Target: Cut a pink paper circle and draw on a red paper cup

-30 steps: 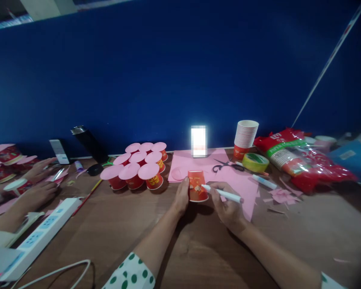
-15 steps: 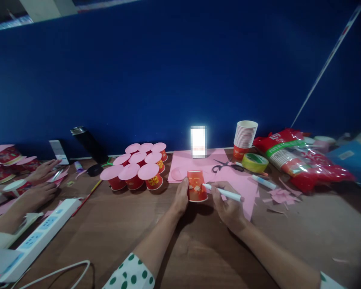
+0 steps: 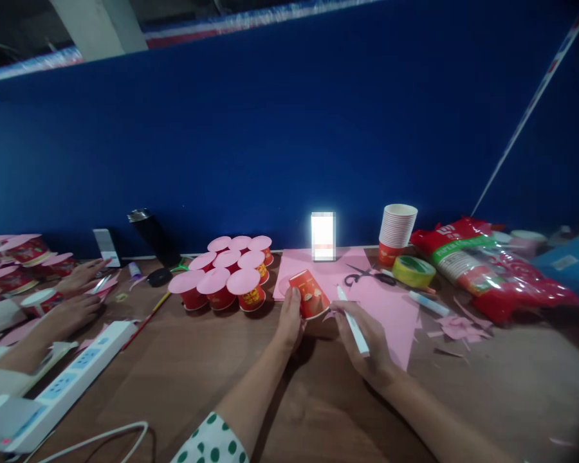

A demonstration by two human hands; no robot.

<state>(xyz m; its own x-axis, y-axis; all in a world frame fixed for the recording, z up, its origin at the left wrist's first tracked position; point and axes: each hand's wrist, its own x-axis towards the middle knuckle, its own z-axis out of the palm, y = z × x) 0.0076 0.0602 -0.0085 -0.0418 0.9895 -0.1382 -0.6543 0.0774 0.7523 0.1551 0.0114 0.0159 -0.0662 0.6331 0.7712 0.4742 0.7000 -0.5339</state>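
Note:
My left hand [image 3: 291, 321] grips a red paper cup [image 3: 309, 294], upside down and tilted to the left, just above a pink paper sheet [image 3: 390, 307] on the brown table [image 3: 222, 373]. My right hand [image 3: 365, 337] is closed round a white pen [image 3: 352, 320], its tip pointing up towards the cup's rim. A small pink paper circle [image 3: 283, 285] lies on the sheet behind my left thumb.
Several upturned red cups with pink discs [image 3: 226, 281] stand to the left. Scissors [image 3: 367, 274], green tape roll [image 3: 413, 271], a cup stack [image 3: 395, 233], a red packet [image 3: 482, 267] and a lit phone [image 3: 323, 236] lie beyond. Another person's hands [image 3: 72, 302] and a power strip [image 3: 62, 382] are left.
My left hand has lifted and tilted the cup off the paper. My right hand has drawn the pen back from the cup and turned it more upright. The camera has tipped up slightly.

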